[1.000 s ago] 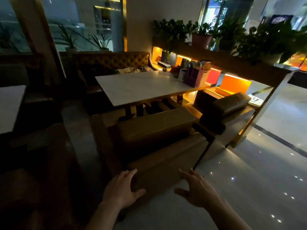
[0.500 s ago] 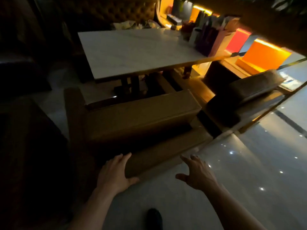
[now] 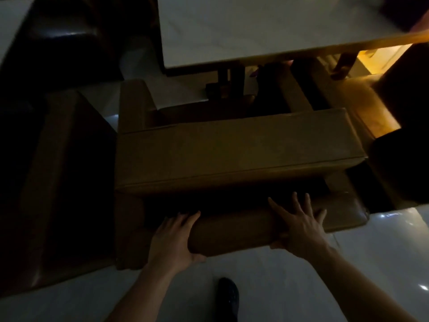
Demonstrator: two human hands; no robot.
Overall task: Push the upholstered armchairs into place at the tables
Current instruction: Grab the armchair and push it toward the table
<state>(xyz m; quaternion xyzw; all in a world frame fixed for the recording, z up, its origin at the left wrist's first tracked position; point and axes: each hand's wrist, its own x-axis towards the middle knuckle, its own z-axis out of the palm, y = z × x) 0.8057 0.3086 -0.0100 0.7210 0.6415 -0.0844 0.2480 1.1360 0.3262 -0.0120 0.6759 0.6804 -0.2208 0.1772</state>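
Observation:
A tan upholstered armchair [image 3: 236, 154] stands below me with its back toward me, facing the white-topped table [image 3: 243, 29]. My left hand [image 3: 173, 240] grips the left end of the chair's rolled back rail [image 3: 232, 233], thumb under it. On the right part of that rail lies my right hand [image 3: 299, 225], fingers spread over the top and thumb below. The chair's seat is mostly hidden behind its thick back cushion. Its front edge sits near the table's pedestal [image 3: 229, 82].
A dark brown armchair [image 3: 65, 173] stands close on the left, another dark chair [image 3: 404, 163] on the right. My shoe [image 3: 228, 296] is on the glossy pale floor [image 3: 371, 263] behind the chair. A second table's corner [image 3: 11, 26] shows at the upper left.
I have stepped up to the chair and the view has tipped down. Both hands, open in the air before, have come down onto the chair's back rail.

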